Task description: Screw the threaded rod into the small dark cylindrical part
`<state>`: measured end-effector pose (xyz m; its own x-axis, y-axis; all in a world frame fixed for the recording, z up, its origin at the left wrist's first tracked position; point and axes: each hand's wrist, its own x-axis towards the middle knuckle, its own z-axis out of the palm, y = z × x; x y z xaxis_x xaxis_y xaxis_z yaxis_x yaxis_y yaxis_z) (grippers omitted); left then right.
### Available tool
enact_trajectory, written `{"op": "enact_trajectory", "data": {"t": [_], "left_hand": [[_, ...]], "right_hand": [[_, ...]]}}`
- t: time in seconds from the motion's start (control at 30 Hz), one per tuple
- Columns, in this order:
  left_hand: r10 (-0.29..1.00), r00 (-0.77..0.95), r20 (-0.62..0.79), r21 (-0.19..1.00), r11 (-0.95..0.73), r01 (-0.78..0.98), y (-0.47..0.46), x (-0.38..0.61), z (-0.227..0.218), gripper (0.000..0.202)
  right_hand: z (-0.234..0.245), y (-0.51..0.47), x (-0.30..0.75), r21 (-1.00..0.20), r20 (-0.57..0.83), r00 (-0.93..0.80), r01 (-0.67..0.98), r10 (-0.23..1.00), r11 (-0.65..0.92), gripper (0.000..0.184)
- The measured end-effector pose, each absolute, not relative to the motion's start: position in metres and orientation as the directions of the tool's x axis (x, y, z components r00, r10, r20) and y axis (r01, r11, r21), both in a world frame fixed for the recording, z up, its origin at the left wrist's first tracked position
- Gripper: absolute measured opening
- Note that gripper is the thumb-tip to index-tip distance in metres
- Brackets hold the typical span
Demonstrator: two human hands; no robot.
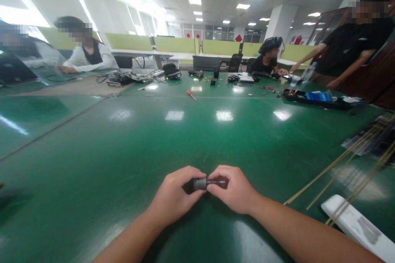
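Observation:
Both of my hands meet near the front edge of a large green table [173, 139]. My left hand [175, 195] is closed around the thick grey end of a small metal tool [200, 183]. My right hand [233, 189] pinches its thin dark shaft, which points right. The tool lies level between the two hands, just above the table top. What kind of tool it is I cannot make out.
Several thin brass-coloured rods [342, 162] lie slanted at the right, over a white flat piece [358, 226]. A red screwdriver [191, 95], cables and small parts lie at the far side. A black tray [317, 99] sits far right. Other people sit or stand around the table.

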<state>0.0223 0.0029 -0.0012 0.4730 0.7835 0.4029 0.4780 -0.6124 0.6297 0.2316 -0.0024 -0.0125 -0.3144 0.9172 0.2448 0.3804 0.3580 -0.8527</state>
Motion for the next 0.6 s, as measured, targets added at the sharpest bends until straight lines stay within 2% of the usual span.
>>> {"op": "enact_trajectory", "data": {"t": [0.3,0.6], "left_hand": [[0.763,0.446,0.469,0.593,-0.645,0.482,0.0025,0.0208,-0.0033,0.016],[0.762,0.441,0.473,0.569,-0.647,0.507,0.0027,0.0207,-0.0008,0.014]], "right_hand": [[-0.0118,-0.0016,0.2314,-0.858,0.247,-0.303,0.374,0.920,0.353,0.005],[-0.0121,-0.0023,0.2314,-0.865,0.240,-0.293,0.369,0.926,0.341,0.003]]}}
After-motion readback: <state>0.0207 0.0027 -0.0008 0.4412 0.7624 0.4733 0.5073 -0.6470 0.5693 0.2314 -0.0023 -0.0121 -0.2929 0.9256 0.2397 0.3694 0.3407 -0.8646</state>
